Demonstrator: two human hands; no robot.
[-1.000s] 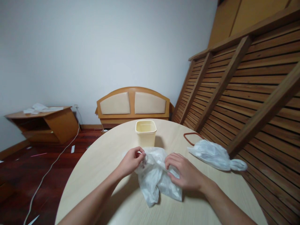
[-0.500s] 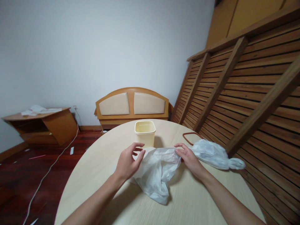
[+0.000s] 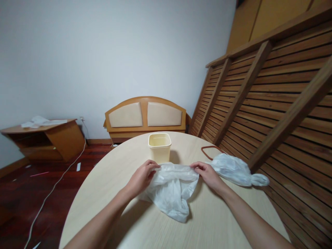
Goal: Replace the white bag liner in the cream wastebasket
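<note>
A thin white plastic bag (image 3: 171,193) hangs crumpled between my hands over the round table. My left hand (image 3: 144,174) pinches its upper left corner, and my right hand (image 3: 207,174) pinches the upper right edge. The top edge is stretched between them, while the lower part droops in folds toward me. Just beyond the bag stands a pale yellow square bin (image 3: 159,147), upright with its open top facing up; the bag overlaps the view of its base.
To the right on the pale round table (image 3: 103,180) lie a knotted bundle of white bags (image 3: 230,169) and a brown rounded frame (image 3: 207,148). Wooden slats (image 3: 259,103) lean beside the table. A headboard (image 3: 145,116) stands behind, a low cabinet (image 3: 59,138) at left.
The fingers of my left hand have closed on the bag's left corner. The bag's top edge is now straighter and more taut, and its lower end has shifted slightly.
</note>
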